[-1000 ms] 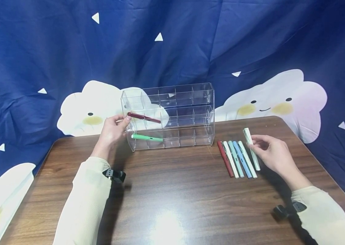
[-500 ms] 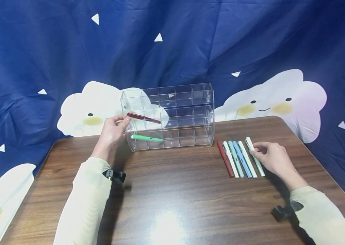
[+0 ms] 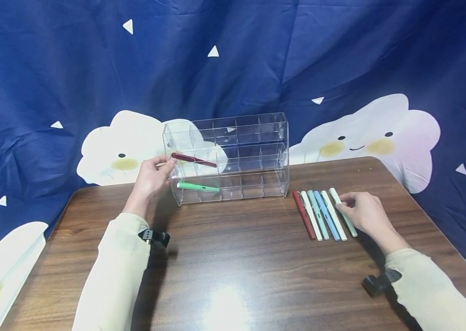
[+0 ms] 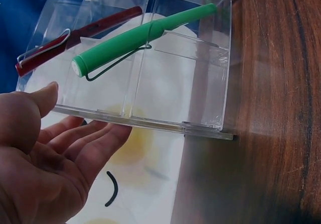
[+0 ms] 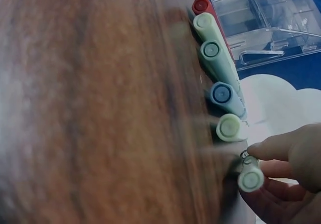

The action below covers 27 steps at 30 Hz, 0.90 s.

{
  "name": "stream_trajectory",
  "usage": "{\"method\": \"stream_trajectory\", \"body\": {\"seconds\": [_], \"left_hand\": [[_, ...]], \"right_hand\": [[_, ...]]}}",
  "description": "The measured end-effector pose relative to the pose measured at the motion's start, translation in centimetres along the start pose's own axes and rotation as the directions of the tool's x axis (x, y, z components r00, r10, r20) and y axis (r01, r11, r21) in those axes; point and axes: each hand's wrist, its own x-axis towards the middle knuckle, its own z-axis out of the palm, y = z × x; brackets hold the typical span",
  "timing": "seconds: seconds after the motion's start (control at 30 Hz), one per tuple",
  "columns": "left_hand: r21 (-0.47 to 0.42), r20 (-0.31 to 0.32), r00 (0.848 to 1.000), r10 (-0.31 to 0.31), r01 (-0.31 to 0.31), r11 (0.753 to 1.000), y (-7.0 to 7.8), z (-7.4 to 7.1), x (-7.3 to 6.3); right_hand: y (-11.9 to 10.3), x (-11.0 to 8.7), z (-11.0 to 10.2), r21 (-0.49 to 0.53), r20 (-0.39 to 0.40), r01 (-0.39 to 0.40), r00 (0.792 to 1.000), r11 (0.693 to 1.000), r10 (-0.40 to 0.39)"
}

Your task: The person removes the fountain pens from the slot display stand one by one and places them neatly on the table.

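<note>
My left hand (image 3: 152,180) grips the left side of a clear plastic pen rack (image 3: 253,172), thumb at the front edge and fingers (image 4: 108,143) around the outer side. A dark red pen (image 3: 193,159) lies slanted in the middle tier, near the thumb. Below it, a bright green pen (image 4: 118,43) leans in the bottom tier. On the right, my right hand (image 3: 363,211) pinches a pale green pen (image 5: 251,179) between thumb and fingers, low at the table. It stands just right of a row, almost parallel to its end whitish pen (image 3: 334,216).
That row also has a red pen (image 3: 304,215), a white pen (image 3: 312,216), a teal pen (image 3: 319,215) and a blue pen (image 3: 327,216), side by side on the wooden table (image 3: 216,257). A blue cloth (image 3: 249,55) with clouds hangs behind the rack.
My right hand has lowered the pale green pen toward the table, then shifted it slightly left, closer to the row. My left hand and the rack have stayed put.
</note>
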Motion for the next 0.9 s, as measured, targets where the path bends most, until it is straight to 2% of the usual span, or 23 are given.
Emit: {"method": "stream_trajectory", "body": {"seconds": [0.23, 0.5, 0.67, 0.9], "left_hand": [[0.015, -0.007, 1.000, -0.006, 0.006, 1.000, -0.3, -0.2, -0.2], [-0.034, 0.002, 1.000, -0.012, 0.012, 0.999, -0.4, 0.0, -0.1], [-0.022, 0.000, 1.000, -0.013, 0.013, 1.000, -0.3, 0.0, 0.0], [-0.022, 0.007, 1.000, -0.014, 0.014, 1.000, 0.0, 0.0, 0.1]], "right_hand": [[0.0, -0.3, 0.2, 0.005, 0.002, 0.028, 1.000, 1.000, -0.028], [0.0, -0.6, -0.6, 0.053, -0.075, 0.034, 0.997, 0.998, -0.030], [-0.7, -0.4, -0.7, 0.082, -0.141, 0.060, 0.989, 0.995, -0.048], [-2.8, -0.2, -0.7, 0.130, -0.176, 0.131, 0.979, 0.983, -0.107]]}}
